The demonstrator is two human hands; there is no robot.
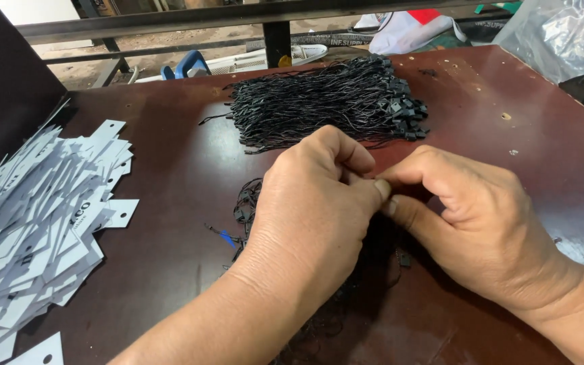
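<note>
My left hand (309, 203) and my right hand (474, 223) meet fingertip to fingertip over a dark red table (184, 169). Both pinch something small where thumbs and forefingers touch; the pinched item is hidden by the fingers. Under my hands lies a loose heap of black strings (246, 203) with small black plastic ends, one with a bit of blue. A large bundle of the same black strings (326, 101) lies farther back, its plastic ends on the right side.
A spread pile of white paper tags (42, 223) with punched holes covers the left of the table. A clear plastic bag (566, 34) sits at the back right corner. A dark metal rail (238, 17) runs behind the table.
</note>
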